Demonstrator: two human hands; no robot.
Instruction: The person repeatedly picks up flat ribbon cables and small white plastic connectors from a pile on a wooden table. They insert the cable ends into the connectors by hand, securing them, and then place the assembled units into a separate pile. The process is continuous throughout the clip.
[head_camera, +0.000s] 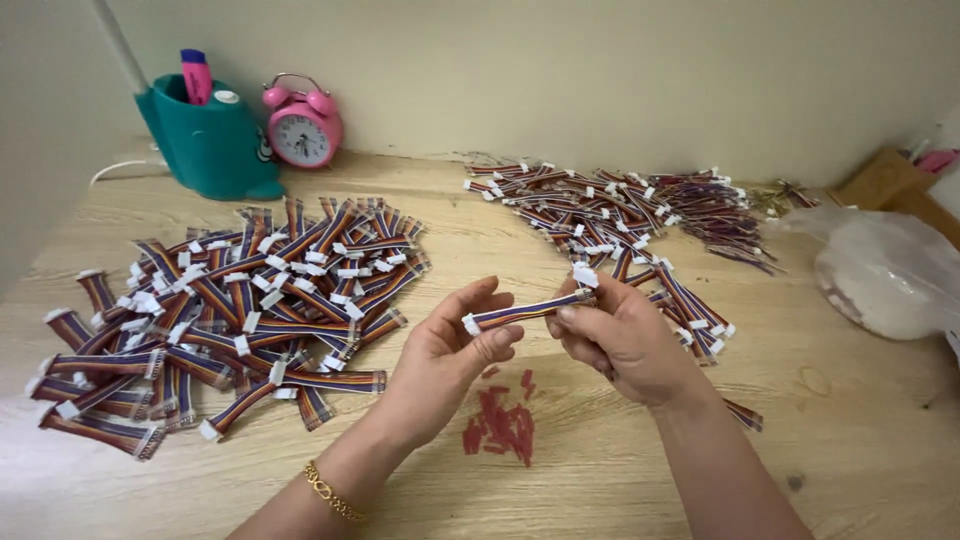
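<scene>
A short flat ribbon cable of striped red, orange and blue wires with a small white plastic connector at each end (525, 310) is held level above the middle of the pale wooden table (620, 470), spanning the gap between the two hands. It looks very light and limp along its length: the bundled wires would bend and sag if held by one end, while the white connectors are the only stiff parts and look small enough to slip or crack under a hard squeeze, so the ends just behind the connectors seem the surest places to grip. The left hand (450, 360) is palm up, fingers loosely curled and half open, its thumb and fingertips pinching the cable's left end. The right hand (620, 345) is turned knuckles up and more tightly closed, pinching the right end between thumb and forefinger near the far connector. Both wrists rise from the near edge, forearms angled inward. A large heap of similar striped cables (230, 310) lies to the left, another heap (620, 220) at the far right, and small red scraps (505, 425) lie just below the hands.
</scene>
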